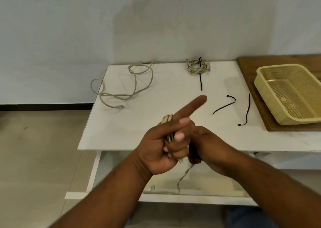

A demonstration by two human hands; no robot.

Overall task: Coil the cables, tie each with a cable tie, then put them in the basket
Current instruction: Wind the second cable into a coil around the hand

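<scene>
My left hand (161, 140) grips a beige cable coil (167, 119) over the table's front edge, index finger stretched out. The coil's loose tail (182, 177) hangs down below the edge. My right hand (208, 146) presses against the left, fingers closed around the bundle; something dark shows between the hands. A loose beige cable (133, 81) sprawls at the table's far left. A coiled beige cable (197, 66) with a black tie (201, 80) lies at the back. Two black cable ties (224, 105) (247, 109) lie to the right. The yellow basket (271, 87) stands empty at the right.
The white table (147, 123) ends close to my hands. A wooden board (250, 67) under the basket lies at the right. A grey wall rises behind, and bare floor lies to the left.
</scene>
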